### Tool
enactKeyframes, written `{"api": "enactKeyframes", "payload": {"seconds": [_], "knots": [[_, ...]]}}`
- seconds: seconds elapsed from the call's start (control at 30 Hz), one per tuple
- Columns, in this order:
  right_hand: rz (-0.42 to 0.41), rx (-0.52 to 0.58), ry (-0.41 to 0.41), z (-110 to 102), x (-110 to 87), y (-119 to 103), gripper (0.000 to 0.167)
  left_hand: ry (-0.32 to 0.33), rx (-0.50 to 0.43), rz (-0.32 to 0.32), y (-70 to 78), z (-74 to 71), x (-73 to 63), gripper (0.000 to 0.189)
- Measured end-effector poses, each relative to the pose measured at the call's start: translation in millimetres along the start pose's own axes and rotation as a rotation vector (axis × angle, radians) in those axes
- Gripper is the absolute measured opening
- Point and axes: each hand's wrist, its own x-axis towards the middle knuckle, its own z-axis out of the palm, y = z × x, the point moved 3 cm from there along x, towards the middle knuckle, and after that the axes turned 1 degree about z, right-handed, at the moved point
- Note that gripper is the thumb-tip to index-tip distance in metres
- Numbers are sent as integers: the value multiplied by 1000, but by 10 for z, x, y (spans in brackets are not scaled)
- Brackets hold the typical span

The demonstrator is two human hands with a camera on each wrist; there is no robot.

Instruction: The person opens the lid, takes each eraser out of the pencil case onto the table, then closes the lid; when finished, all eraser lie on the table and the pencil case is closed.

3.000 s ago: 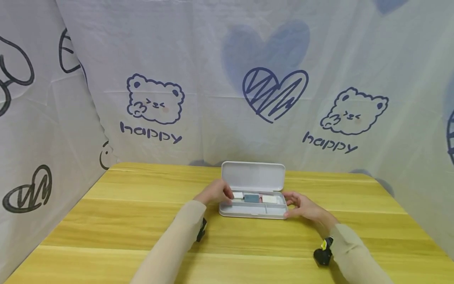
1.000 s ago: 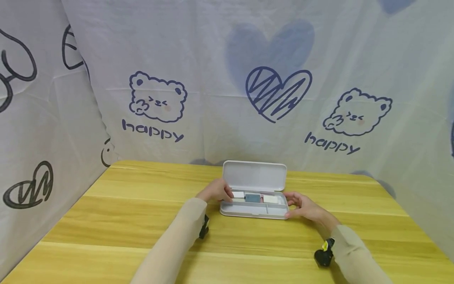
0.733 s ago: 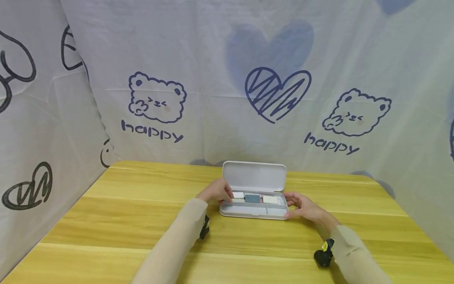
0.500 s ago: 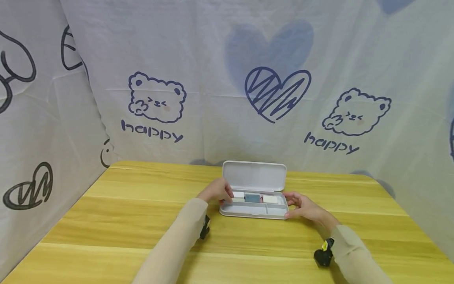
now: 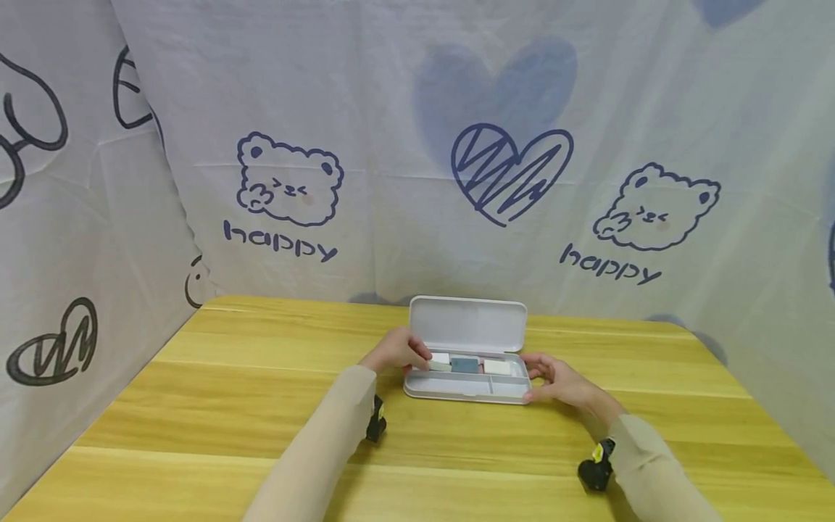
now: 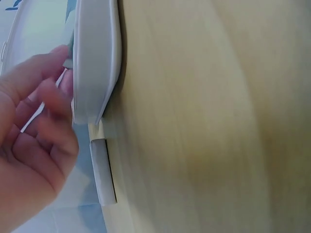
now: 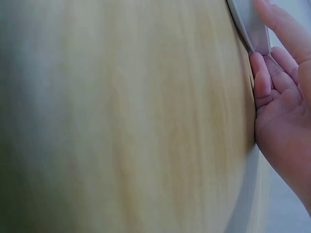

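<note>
A white pencil case (image 5: 446, 395) stands on the table with its lid (image 5: 467, 323) raised at the back. Along its rear compartment sit small blocks that look like erasers: a white eraser (image 5: 441, 359) at the left, a blue-grey eraser (image 5: 464, 365) in the middle and another white eraser (image 5: 497, 367) at the right. My left hand (image 5: 395, 349) reaches over the left end and pinches the left white eraser; in the left wrist view the thumb (image 6: 59, 54) lies on its edge. My right hand (image 5: 558, 379) grips the case's right end, thumb in front, fingers behind.
The case rests on a yellow wooden table (image 5: 483, 449) near its back edge. A pale printed curtain (image 5: 391, 239) hangs right behind. A small grey bar-like thing (image 6: 103, 172) shows beyond the case in the left wrist view.
My left fingers have shifted slightly at the left white eraser, and more of its near side shows. The right hand keeps its hold; the case has not moved.
</note>
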Motion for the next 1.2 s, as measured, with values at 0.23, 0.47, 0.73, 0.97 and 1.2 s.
{"api": "enactKeyframes", "payload": {"seconds": [0.23, 0.47, 0.73, 0.97, 1.2], "knots": [[-15, 11, -3, 3, -12, -28, 69, 15, 8, 50, -2, -20, 7, 11], [-16, 15, -6, 9, -22, -48, 68, 35, -20, 113, 21, -73, -39, 12], [-19, 12, -9, -2, -22, -42, 69, 90, -71, 186, -66, -227, -77, 16], [-18, 24, -7, -11, -19, -61, 70, 150, -110, 172, -159, -399, -156, 18], [-33, 14, -14, -6, -25, -54, 70, 217, -76, 146, -228, -560, -248, 19]]}}
